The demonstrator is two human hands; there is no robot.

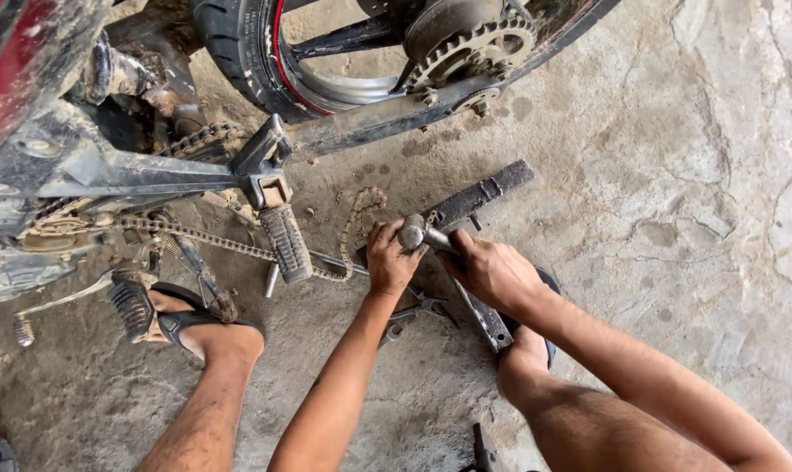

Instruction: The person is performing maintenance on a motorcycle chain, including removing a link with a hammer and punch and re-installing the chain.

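At the far left we are seeing the motorcycle frame [107, 170] hanging over the concrete floor [675, 218], with the muddy drive chain [195, 234] sagging off it and trailing down to the ground. A folded footpeg [285, 240] is hanging from the frame just beside the chain. Above, the rear wheel [265, 61] and its toothed sprocket [470, 48] are sitting clear of the chain. Below the frame, our left foot in a black sandal [186, 323] is resting on the floor.

Our left hand [389, 262] is pressing down where the chain's loose end lies on a flat steel bar [479, 199]; its grip is curled closed there, though we cannot tell exactly what the fingers are pinching. Touching it on the right, the steel head of a hammer [413, 232] is resting at that same spot. Our right hand [492, 271] is wrapping its grip shut around the hammer's handle. Pliers [413, 313] are lying on the floor under our left wrist.
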